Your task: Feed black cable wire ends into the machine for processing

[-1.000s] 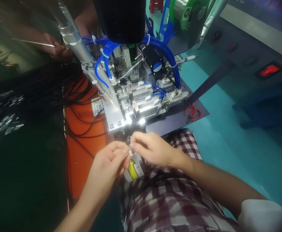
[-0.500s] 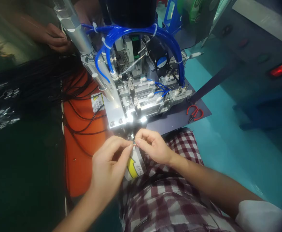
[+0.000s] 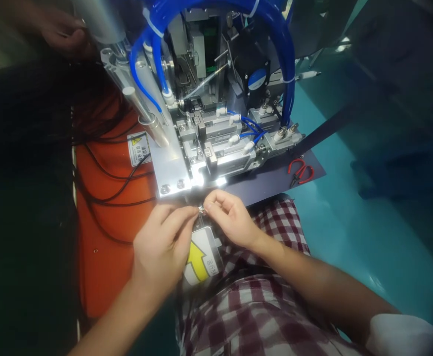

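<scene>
My left hand (image 3: 166,235) and my right hand (image 3: 231,217) meet just in front of the metal machine (image 3: 224,158). Thumb and forefinger are pinched together on each. Between the fingertips a tiny shiny piece (image 3: 201,210) shows; its kind is too small to make out, and the fingers cover most of it. Below them lies a white plate with a yellow arrow (image 3: 201,262), partly behind my left hand.
Black cables (image 3: 108,202) run over the orange surface (image 3: 105,267) at left. Blue air hoses (image 3: 290,44) arch above the machine. Red-handled cutters (image 3: 300,173) rest on the base plate's right side. Another person's hand (image 3: 68,37) appears at upper left.
Both hands have moved together away from me, up from the arrow plate and nearer the machine's front, still pinched. The view has shifted closer to the machine.
</scene>
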### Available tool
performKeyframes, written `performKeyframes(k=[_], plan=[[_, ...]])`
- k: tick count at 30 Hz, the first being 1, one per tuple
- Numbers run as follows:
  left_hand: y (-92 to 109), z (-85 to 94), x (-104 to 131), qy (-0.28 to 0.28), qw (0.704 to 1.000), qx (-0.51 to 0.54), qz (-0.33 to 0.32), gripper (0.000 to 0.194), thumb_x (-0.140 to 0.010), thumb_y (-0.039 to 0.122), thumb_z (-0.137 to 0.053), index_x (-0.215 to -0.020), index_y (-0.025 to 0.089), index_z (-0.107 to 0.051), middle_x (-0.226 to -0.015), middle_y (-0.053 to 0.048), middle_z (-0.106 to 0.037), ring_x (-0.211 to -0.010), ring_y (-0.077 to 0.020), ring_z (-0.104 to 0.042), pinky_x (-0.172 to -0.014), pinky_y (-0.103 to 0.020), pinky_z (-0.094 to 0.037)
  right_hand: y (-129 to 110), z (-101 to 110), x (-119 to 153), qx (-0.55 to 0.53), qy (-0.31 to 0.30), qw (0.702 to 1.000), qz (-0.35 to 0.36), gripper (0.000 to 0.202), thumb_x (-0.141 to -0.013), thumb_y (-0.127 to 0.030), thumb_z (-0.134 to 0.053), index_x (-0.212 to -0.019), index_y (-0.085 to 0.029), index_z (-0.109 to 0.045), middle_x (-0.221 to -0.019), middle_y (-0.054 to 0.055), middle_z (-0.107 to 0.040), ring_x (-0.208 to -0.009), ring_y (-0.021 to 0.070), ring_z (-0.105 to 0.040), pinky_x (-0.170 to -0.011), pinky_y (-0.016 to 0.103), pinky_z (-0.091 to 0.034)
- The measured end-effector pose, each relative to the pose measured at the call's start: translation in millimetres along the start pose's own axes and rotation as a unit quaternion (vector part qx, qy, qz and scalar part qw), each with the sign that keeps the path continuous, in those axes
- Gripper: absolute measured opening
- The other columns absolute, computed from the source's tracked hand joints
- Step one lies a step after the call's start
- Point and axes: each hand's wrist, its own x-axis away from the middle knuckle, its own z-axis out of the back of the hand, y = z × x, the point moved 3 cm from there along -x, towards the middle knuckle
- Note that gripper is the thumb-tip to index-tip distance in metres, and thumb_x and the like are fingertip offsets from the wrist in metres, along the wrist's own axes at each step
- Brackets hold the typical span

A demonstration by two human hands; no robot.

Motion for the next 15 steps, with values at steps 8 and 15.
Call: performKeyframes(k=[8,15], plan=[[-2.8,-2.9,2.7,-0.021,0.998,-0.051,-0.022,0.012,-0.093,0.018,-0.060,-0.099,0.018,-0.071,-0.084,-0.003,-0.066,-0.073,-0.0142,-0.065,-0.068,-0.026,-0.050,6.0,0.4,0.1,0.018,0.002,1.000,0.001,0.023,-0.090,-0.030,-0.054,-0.071,-0.020,-0.048,-0.063,-0.004,-0.043,-0.060,0.0108,-0.040,-0.055,0.025,-0.037],[-4.9,-2.7,3.9,-0.030,0.998,-0.051,-0.025,0.015,-0.093,0.017,-0.058,-0.102,0.018,-0.070,-0.085,-0.003,-0.065,-0.075,-0.0142,-0.064,-0.070,-0.026,-0.050,8.6,0.2,-1.1,0.015,0.004,1.000,-0.001,0.022,-0.091,-0.033,-0.055,-0.073,-0.020,-0.050,-0.062,-0.004,-0.042,-0.058,0.0107,-0.039,-0.053,0.025,-0.035]])
